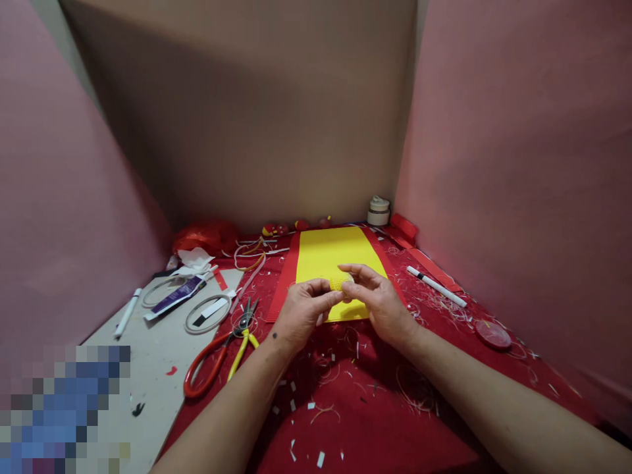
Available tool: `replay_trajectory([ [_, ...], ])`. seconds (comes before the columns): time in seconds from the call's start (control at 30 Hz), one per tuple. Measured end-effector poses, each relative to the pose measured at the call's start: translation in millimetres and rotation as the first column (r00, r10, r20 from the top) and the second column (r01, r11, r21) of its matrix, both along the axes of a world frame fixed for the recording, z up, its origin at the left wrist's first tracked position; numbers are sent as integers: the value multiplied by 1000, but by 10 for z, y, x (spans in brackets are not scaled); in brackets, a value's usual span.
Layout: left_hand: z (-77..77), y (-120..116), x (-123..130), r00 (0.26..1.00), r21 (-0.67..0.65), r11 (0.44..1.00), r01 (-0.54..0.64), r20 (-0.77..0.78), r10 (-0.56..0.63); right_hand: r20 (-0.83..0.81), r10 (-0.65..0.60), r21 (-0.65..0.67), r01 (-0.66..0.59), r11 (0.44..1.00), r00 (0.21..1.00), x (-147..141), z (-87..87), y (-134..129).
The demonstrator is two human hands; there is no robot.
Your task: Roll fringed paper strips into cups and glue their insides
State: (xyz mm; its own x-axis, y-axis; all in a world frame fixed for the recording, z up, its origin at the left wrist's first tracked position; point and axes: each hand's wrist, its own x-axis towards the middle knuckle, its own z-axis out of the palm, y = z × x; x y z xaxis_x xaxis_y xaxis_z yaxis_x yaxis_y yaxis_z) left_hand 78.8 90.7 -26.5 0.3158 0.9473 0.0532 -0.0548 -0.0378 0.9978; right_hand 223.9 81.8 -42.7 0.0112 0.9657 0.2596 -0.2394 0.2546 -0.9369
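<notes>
Apparently, in the head view, a small yellow textured piece [338,283] is between the two hands, above the yellow sheet [334,249] on the desk [355,421]. The left hand [307,306] pinches it from the left side, the right hand [379,299] from the right; neither grip is clearly nearer. Its long axis I cannot tell. Behind stands a white round container [378,212]; its content is not visible, nor what the red plastic bag [206,236] holds.
</notes>
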Motion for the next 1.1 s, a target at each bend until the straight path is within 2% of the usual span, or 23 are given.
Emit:
replay_trajectory([
  [0.07,12,-12,13,999,17,1000,-9,-31,10,22,-13,-4,13,1000,1000,-3,-13,9],
  [0.27,-21,-1,37,992,66,997,-45,-113,52,-159,38,-106,-55,993,987,-27,-70,37],
  [0.37,-40,9,37,989,90,994,-65,-130,76,-199,62,-124,-88,988,978,-25,-69,40],
  [0.63,-50,17,32,990,47,997,-62,-123,67,-192,34,-135,-61,989,981,-21,-47,35],
  [0.77,-87,41,26,982,113,991,-66,-167,84,-194,54,-120,-78,990,979,-18,-58,43],
  [0.97,-85,65,26,951,261,960,-106,-257,175,-136,50,-115,-65,991,989,-9,-60,48],
  [1.1,-51,61,24,956,254,963,-95,-247,159,-165,49,-114,-68,991,985,-5,-51,56],
])
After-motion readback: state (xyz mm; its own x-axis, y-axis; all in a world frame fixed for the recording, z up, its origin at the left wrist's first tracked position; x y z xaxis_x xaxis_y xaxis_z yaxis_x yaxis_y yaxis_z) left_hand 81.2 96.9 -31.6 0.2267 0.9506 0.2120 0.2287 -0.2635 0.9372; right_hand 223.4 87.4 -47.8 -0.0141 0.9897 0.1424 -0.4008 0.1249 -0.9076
